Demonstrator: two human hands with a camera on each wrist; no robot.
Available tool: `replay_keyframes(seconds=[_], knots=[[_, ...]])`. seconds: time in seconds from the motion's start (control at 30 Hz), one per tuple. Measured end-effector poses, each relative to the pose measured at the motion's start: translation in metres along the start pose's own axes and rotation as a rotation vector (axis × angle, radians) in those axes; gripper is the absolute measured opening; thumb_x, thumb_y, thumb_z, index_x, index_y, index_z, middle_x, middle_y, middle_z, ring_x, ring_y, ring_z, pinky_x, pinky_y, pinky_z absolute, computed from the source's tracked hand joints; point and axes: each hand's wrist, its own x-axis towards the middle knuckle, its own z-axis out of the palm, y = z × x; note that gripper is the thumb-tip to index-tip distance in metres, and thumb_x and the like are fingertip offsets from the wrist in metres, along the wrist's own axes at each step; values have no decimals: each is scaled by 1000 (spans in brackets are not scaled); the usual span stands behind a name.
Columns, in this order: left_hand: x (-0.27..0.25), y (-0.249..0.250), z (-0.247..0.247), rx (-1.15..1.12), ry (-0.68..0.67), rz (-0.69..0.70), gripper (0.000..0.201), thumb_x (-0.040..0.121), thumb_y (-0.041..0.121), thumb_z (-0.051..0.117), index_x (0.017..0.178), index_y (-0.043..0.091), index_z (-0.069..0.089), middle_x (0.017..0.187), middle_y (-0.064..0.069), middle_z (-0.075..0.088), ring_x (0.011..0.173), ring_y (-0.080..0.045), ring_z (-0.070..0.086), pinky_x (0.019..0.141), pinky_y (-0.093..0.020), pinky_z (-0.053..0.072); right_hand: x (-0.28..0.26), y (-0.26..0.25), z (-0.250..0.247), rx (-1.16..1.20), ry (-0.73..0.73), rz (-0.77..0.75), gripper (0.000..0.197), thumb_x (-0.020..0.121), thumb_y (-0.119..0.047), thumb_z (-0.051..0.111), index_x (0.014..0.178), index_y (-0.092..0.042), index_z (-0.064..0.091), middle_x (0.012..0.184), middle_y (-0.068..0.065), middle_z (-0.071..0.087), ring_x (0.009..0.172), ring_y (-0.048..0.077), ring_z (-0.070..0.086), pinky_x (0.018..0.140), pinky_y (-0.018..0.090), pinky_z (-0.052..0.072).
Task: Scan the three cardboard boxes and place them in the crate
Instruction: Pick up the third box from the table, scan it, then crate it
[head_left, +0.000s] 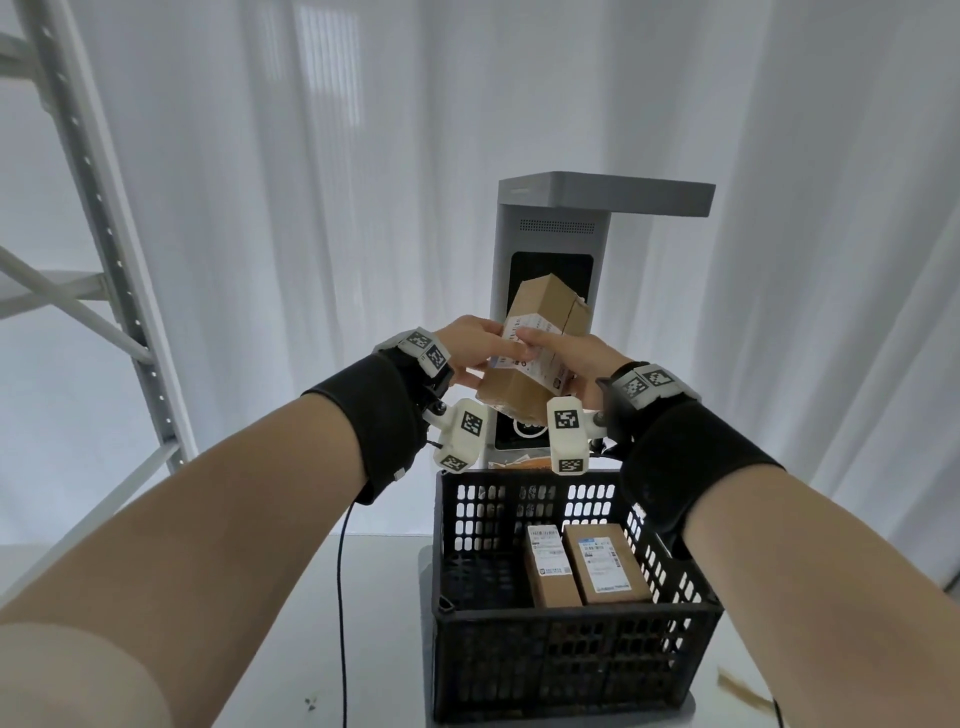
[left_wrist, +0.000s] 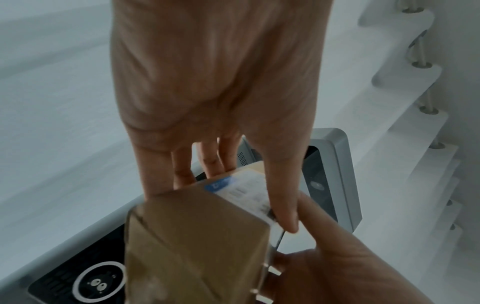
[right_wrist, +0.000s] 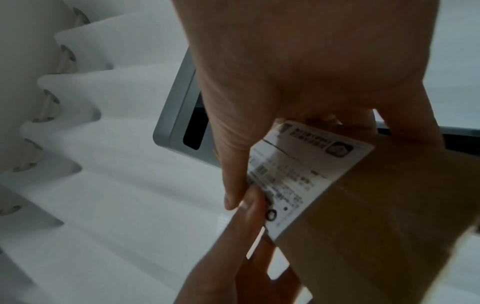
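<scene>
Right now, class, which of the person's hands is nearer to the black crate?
Right. The right hand holds the box almost directly above the crate's back wall; the left hand grips the same box further left, beyond the crate's left edge.

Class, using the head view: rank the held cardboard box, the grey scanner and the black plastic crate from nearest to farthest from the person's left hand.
1. Held brown cardboard box: gripped in the left hand.
2. Grey upright scanner: just behind the box.
3. Black plastic crate: below, to the right, on the table.
</scene>
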Motion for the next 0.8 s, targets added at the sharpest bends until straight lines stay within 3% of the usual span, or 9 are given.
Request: replay_keyframes(seconds=[0.13,0.27,0.37,0.47,0.53,0.7,0.8], knots=[[-3,-20,-2,-61,-66,-18,67,80,30,83,136,21,46,123,-13,68,112,-31,67,93,-53,56,-5,4,5,-85,-11,6,74,65,-55,79,124,-19,55,112,10,68,101,29,66,90,45,56],[-5,-39,-1,-118,-168,-55,60,82,35,80,133,20,54,125,-11,67,112,-32,67,94,-54,55,-6,6,18,-133,-44,5,61,71,-54,75,118,-21,52,112,11,66,103,29,65,92,45,56],[-4,-48,-1,-59,-156,-49,56,79,34,81,129,21,59,119,-9,71,108,-28,70,92,-50,57,-5,13,29,-198,-64,25,62,69,-60,72,112,-22,49,110,11,65,103,30,65,93,46,55],[-3,-59,4,51,-98,-49,58,75,36,81,128,23,61,114,-8,73,102,-25,73,87,-46,60,7,31,37,-239,-87,91,91,49,-71,71,120,-16,53,111,12,68,102,30,68,95,47,55],[0,-71,9,78,-77,-59,57,73,36,81,125,22,64,111,-8,74,101,-25,73,86,-47,61,27,52,42,-199,-95,144,103,40,-69,77,127,-18,55,112,13,71,101,32,71,94,49,55],[9,-106,16,40,-111,-93,63,71,33,85,129,23,63,112,-10,74,100,-27,73,89,-46,60,21,79,59,-118,-57,211,88,47,-60,82,120,-18,58,108,12,71,96,31,71,87,46,58],[15,-130,23,-3,-176,-137,75,63,39,88,132,23,61,114,-9,74,103,-27,73,91,-48,58,25,102,64,-111,-64,252,89,42,-58,82,119,-20,62,106,12,74,96,32,72,90,50,58]])
